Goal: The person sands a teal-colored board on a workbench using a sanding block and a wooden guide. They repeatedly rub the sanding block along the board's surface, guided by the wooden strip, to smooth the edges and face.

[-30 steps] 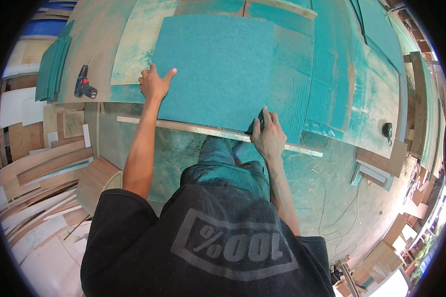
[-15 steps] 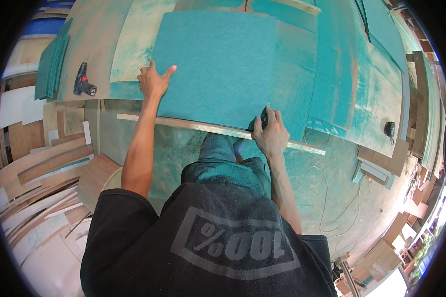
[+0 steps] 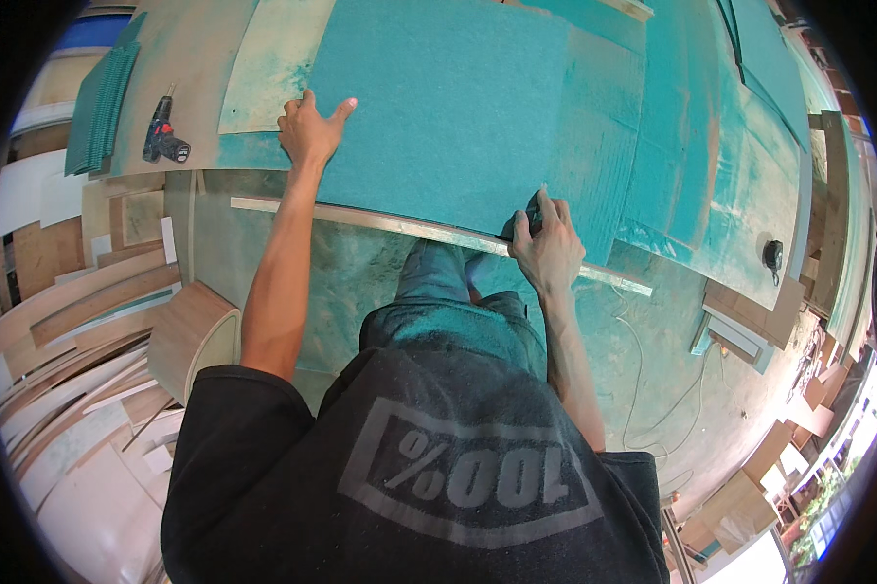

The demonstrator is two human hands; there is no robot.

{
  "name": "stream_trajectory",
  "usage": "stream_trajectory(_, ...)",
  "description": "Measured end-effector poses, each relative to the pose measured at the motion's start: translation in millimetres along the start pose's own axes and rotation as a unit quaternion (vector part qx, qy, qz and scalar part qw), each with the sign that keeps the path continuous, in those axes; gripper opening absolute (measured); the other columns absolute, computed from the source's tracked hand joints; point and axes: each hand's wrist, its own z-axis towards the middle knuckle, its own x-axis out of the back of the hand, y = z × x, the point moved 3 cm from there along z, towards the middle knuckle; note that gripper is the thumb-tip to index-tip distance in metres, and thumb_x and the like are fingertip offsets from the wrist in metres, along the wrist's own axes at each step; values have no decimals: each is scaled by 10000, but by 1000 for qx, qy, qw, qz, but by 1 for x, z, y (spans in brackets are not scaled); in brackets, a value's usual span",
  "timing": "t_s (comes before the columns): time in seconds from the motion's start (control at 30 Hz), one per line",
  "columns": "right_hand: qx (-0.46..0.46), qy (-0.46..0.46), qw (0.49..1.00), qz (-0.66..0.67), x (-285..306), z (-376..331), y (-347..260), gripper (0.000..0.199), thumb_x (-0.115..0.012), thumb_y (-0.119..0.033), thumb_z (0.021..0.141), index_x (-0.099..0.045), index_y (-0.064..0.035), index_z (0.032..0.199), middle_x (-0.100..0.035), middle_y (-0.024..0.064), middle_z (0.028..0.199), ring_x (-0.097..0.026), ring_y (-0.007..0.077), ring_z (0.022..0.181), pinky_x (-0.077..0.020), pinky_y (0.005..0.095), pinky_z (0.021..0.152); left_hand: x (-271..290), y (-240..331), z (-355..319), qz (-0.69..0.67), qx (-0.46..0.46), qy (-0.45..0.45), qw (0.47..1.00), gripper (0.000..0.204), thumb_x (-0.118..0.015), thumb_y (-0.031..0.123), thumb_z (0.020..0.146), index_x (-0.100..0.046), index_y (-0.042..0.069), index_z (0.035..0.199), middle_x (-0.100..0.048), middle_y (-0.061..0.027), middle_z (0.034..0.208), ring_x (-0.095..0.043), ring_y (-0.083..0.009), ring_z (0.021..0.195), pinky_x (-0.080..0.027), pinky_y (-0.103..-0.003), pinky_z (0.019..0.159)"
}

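Observation:
A flat teal board [image 3: 438, 117] lies on the work table in front of me, its near edge running along a pale wooden strip [image 3: 409, 227]. At the board's left edge rests my left hand [image 3: 312, 131], open, thumb spread over the top and fingers apart. My right hand [image 3: 552, 248] is closed around a small black hand tool [image 3: 533, 216] at the near edge, towards the right corner. The fingers cover much of this tool, so its kind cannot be made out.
A cordless drill [image 3: 166, 131] and a stack of teal panels [image 3: 101, 112] lie on the left. A small black object, possibly a tape measure [image 3: 772, 255], sits near the right table edge. Wood offcuts [image 3: 88, 331] fill the left side; a cable [image 3: 636, 375] trails on the floor.
The whole view has shifted, so the board and table sit slightly higher in the picture. Both hands keep about the same places on the board, the right still holding the black tool.

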Motion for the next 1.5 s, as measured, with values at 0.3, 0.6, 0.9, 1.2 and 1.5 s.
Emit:
stream_trajectory(0.3,14,8,1000,6,0,0,2,531,-689,-310,933,-625,-50,1391,-669,103,1213,-735,338,944,-591,458,741,-3,-3,0,-17,-16,35,999,1035,-717,770,835,-561,-9,1498,-580,-236,1406,-574,-427,1235,-488,-549,1033)
stream_trajectory(0.6,-3,7,1000,24,-1,2,3,540,-712,-303,928,-635,-34,1390,-671,115,1197,-736,317,890,-587,439,728,0,-8,19,-2,-17,1,1000,1100,-728,812,792,-569,-25,1487,-606,-265,1361,-620,-440,1202,-530,-555,1018)
stream_trajectory(0.9,37,70,986,147,1,2,15,490,-726,-323,965,-676,-10,1338,-680,99,1135,-706,231,840,-570,379,731,23,-13,29,-45,-34,-12,998,1108,-793,784,738,-606,-52,1441,-641,-301,1385,-647,-406,1283,-521,-515,1078)
stream_trajectory(1.2,90,110,960,242,5,1,19,485,-712,-344,1006,-686,0,1347,-683,120,1165,-685,220,912,-551,362,790,51,-3,42,-18,-20,-47,999,1052,-827,708,752,-590,-26,1467,-628,-268,1440,-632,-374,1326,-512,-499,1114)
stream_trajectory(1.5,74,76,981,164,1,1,21,566,-742,-337,948,-650,4,1391,-666,120,1197,-696,255,958,-567,394,823,36,-7,35,-19,-29,-41,999,1075,-823,690,773,-561,-94,1460,-593,-329,1450,-604,-403,1350,-471,-480,1143)
